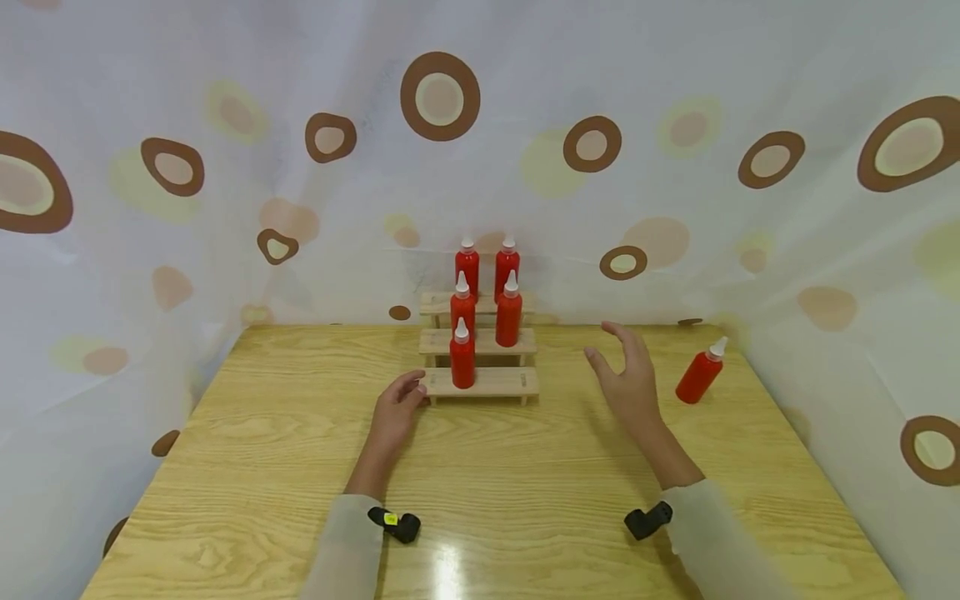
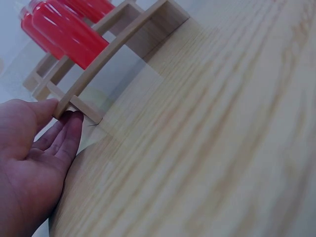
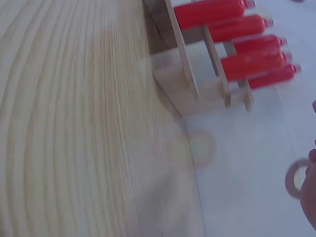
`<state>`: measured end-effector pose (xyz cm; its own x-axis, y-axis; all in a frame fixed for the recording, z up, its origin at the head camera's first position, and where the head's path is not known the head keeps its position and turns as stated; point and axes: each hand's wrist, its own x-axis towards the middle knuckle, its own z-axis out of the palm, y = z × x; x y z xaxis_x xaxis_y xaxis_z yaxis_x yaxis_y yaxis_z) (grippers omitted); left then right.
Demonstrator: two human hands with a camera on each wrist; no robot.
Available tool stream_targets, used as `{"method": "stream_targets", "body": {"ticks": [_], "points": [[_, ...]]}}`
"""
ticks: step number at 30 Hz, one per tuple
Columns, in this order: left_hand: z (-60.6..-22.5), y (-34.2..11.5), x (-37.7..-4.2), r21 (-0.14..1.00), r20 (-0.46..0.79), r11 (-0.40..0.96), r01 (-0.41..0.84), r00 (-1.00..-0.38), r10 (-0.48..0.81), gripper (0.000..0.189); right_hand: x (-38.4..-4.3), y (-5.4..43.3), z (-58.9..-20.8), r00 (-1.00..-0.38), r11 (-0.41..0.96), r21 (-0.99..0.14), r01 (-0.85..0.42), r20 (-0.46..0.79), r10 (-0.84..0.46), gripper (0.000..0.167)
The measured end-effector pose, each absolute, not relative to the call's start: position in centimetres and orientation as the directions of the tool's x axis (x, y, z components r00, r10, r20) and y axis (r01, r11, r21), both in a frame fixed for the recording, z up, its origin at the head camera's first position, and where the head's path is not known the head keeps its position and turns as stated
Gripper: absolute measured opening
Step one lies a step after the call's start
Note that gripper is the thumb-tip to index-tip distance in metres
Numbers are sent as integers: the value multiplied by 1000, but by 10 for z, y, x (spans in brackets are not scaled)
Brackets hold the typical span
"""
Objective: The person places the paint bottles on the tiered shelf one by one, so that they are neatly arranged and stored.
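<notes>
A three-step wooden rack holds several red squeeze bottles with white pointed caps: two on the top step, two on the middle one, and a single bottle at the left of the lowest step. My left hand grips the left end of that lowest step; in the left wrist view the thumb lies at the board's top edge and the fingers curl beneath. Spread fingers and a raised thumb mark my right hand, which hovers with nothing in it between the rack and another red bottle. Only part of this hand enters the right wrist view.
The wood-grain table runs back to a pale sheet with brown ring patterns, which also hangs along both sides. The lone bottle stands near the table's right edge. Each sleeve carries a small black wrist camera.
</notes>
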<state>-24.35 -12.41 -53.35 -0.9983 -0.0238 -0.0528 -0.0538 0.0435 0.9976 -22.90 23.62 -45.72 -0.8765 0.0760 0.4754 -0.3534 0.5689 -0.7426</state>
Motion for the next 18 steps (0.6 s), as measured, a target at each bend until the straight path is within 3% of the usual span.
{"method": "stream_targets", "body": {"ticks": [6, 12, 18], "points": [[-519, -123, -237, 997, -72, 41, -73, -997, -15, 36, -218, 282, -462, -846, 585, -754, -299, 493, 202, 51], [-530, -123, -241, 997, -62, 32, -63, -998, -28, 36, -206, 319, -465, -808, 614, -765, -196, 480, 341, 52], [-540, -124, -246, 998, -41, 41, -43, -999, -35, 34, -203, 346, -477, -769, 537, -825, -173, 454, 450, 52]]}}
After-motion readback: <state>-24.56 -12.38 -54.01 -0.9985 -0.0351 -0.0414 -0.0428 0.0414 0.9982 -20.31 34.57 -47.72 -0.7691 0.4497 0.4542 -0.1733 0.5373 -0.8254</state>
